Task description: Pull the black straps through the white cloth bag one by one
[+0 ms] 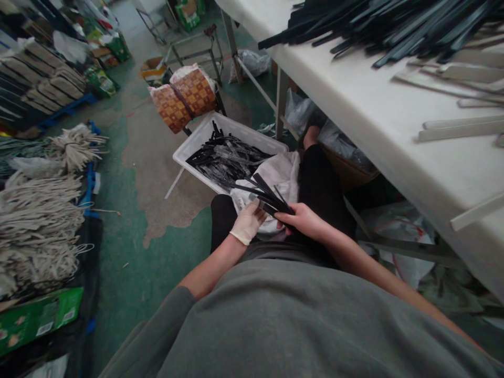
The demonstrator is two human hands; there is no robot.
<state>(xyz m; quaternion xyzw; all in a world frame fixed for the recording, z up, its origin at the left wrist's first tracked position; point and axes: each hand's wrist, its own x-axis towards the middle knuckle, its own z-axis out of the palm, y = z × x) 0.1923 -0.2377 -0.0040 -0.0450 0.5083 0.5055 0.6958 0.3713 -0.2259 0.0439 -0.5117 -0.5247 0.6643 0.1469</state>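
Over my lap, my right hand (pixel 301 219) is closed round several flat black strips (pixel 270 197), which fan out toward the upper left. My left hand (pixel 249 219), in a pale glove, has its fingers closed on the same strips from the other side. Beneath the strips a white cloth (pixel 285 170) covers part of my lap. Just beyond it stands a white plastic bin (pixel 252 135) holding many loose black strips (pixel 226 157), some with a greyish sheen.
A white table (pixel 378 100) at the right bears black strips (pixel 354 26) and beige strips (pixel 460 126). A stool with a checkered cushion (pixel 192 97) is beyond the bin. Bundled pale cords (pixel 39 231) lie at the left. Plastic bags (pixel 338 136) sit under the table.
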